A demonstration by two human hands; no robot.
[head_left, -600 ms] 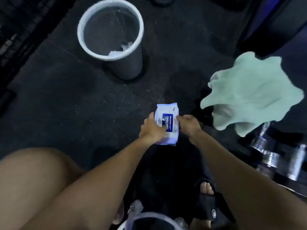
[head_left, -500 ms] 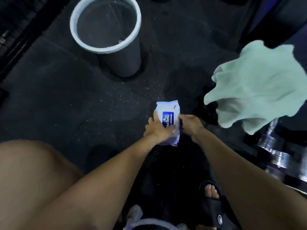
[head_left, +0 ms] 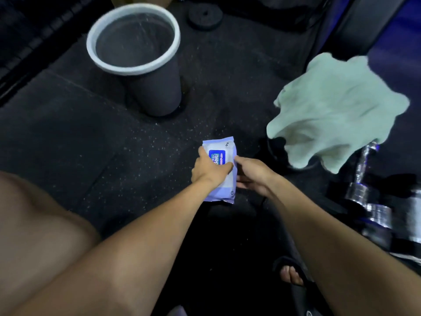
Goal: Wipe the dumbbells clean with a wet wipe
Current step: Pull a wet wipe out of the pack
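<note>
Dumbbells (head_left: pixel 373 201) are lying at the right edge of the view, chrome and blurred, on the dark floor (head_left: pixel 68 137), well apart from the hands and not yet being touched. A pale green cloth (head_left: pixel 337 110) is draping over something just above them. The wipe pack (head_left: pixel 222 169) is sitting near the middle of the floor, label side up, and both hands are working on it.

The left hand (head_left: pixel 209 171) is curling over the pack from the left, fingers wrapping across its face and pinning it. The right hand (head_left: pixel 252 176) is lying against the pack's right edge, fingers stretched out and touching it rather than gripping; whether a fingertip is catching the flap I cannot tell.

The step in hand is likely opening the pack to draw out a wipe. To do it well, the left hand should be holding the pack flat while the right is peeling the label flap slowly, then pinching a single sheet by a corner so the next ones are not trailing out.

A grey bin (head_left: pixel 136 53) is standing upright beyond the pack, handy for the used wipe.
</note>
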